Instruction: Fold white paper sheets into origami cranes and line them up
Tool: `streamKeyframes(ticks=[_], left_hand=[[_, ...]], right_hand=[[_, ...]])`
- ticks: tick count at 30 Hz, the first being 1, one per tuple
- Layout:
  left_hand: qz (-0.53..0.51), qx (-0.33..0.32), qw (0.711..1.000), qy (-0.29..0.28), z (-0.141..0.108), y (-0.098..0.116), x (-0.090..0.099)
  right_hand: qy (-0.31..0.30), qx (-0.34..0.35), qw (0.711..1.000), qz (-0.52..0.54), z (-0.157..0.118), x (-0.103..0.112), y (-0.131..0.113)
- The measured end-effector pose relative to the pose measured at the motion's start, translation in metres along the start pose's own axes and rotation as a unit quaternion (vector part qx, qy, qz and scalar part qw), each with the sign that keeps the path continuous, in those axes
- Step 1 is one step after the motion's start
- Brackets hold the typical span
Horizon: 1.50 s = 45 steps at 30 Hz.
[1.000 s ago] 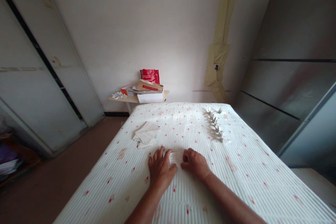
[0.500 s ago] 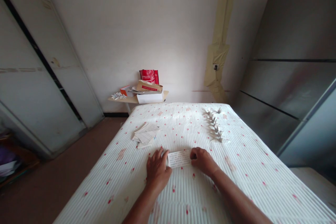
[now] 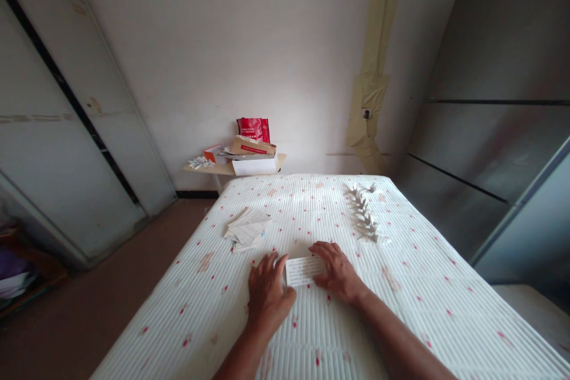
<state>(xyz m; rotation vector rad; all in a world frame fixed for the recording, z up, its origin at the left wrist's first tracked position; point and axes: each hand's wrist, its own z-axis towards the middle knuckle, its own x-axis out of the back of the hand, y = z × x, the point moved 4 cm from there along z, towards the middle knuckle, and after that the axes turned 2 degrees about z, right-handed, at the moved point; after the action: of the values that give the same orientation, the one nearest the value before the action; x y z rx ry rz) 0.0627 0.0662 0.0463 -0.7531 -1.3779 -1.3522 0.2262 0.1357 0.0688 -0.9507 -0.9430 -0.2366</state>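
A small rectangle of printed paper [image 3: 303, 271] lies flat on the bedspread between my two hands. My left hand [image 3: 268, 288] rests at its left edge, fingers spread and thumb near the lower left corner. Over the right end of the paper is my right hand [image 3: 336, 273], its fingers apart, thumb and index finger on either side of that end. Further off to the left sits a loose pile of printed paper pieces [image 3: 247, 227]. A row of several folded paper cranes [image 3: 366, 214] stands on the right.
The white quilted bedspread [image 3: 338, 344] has red specks. Beyond its far edge, a small table [image 3: 222, 170] holds a white box [image 3: 255, 166], a red bag [image 3: 253, 129] and a heap of small white pieces [image 3: 200, 162]. Cabinets [image 3: 490, 142] stand on the right.
My right hand has opened from a closed grip at the paper's right end and moved slightly left over it. My left hand has barely moved.
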Motion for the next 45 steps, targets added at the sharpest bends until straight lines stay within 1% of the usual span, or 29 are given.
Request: streamKeyframes(ticks=[2,4,8,12,17,20,22,25,28,30,33,35,36,38,40,41,43,45], left_hand=[[-0.001,0.001,1.000,0.005,0.000,0.000,0.000],[-0.003,0.003,1.000,0.012,-0.001,0.000,0.000],[-0.012,-0.004,0.999,0.030,-0.001,0.000,-0.001],[-0.030,-0.033,0.998,0.053,-0.001,-0.001,-0.003],[-0.050,-0.055,0.995,0.074,-0.001,0.000,-0.003],[-0.060,-0.061,0.993,0.081,-0.001,0.000,-0.002],[-0.068,-0.067,0.992,0.086,-0.001,0.000,-0.001],[-0.081,-0.076,0.990,0.087,0.000,0.000,0.000],[-0.112,-0.073,0.987,0.086,0.001,-0.002,0.001],[-0.151,-0.070,0.981,0.098,0.002,-0.003,0.003],[-0.228,-0.077,0.962,0.128,0.003,-0.005,0.008],[-0.295,-0.085,0.943,0.130,0.002,-0.006,0.011],[-0.333,-0.085,0.932,0.119,0.002,-0.006,0.012],[-0.410,-0.067,0.907,0.073,0.001,-0.007,0.011],[-0.481,-0.030,0.876,0.021,0.001,-0.008,0.008],[-0.513,-0.011,0.859,0.006,0.001,-0.008,0.008],[-0.569,0.018,0.822,-0.002,0.000,-0.008,0.009],[-0.611,0.037,0.791,0.003,0.001,-0.006,0.010]], right_hand=[[-0.022,-0.002,0.999,-0.027,-0.001,-0.003,-0.002],[-0.030,0.000,0.998,-0.050,-0.001,-0.004,-0.004],[-0.020,0.017,0.997,-0.078,-0.002,-0.003,-0.011],[-0.020,0.024,0.995,-0.090,-0.002,-0.001,-0.016],[-0.030,0.032,0.995,-0.091,-0.002,0.000,-0.019],[-0.018,0.043,0.995,-0.087,-0.002,0.000,-0.021],[0.000,0.041,0.997,-0.067,-0.002,0.000,-0.021],[0.020,0.030,0.999,-0.007,-0.003,0.001,-0.020],[0.031,0.006,0.996,0.078,-0.004,0.002,-0.014],[0.033,-0.017,0.988,0.147,-0.005,0.001,-0.009],[0.026,-0.036,0.965,0.259,-0.005,-0.002,-0.006],[0.022,-0.041,0.945,0.324,-0.005,-0.004,-0.005],[0.020,-0.044,0.934,0.353,-0.005,-0.005,-0.005],[0.017,-0.051,0.914,0.402,-0.004,-0.007,-0.006],[0.014,-0.058,0.898,0.436,-0.004,-0.009,-0.006],[0.014,-0.062,0.893,0.446,-0.004,-0.009,-0.006],[0.018,-0.066,0.884,0.462,-0.004,-0.010,-0.007],[0.021,-0.070,0.877,0.476,-0.004,-0.010,-0.008]])
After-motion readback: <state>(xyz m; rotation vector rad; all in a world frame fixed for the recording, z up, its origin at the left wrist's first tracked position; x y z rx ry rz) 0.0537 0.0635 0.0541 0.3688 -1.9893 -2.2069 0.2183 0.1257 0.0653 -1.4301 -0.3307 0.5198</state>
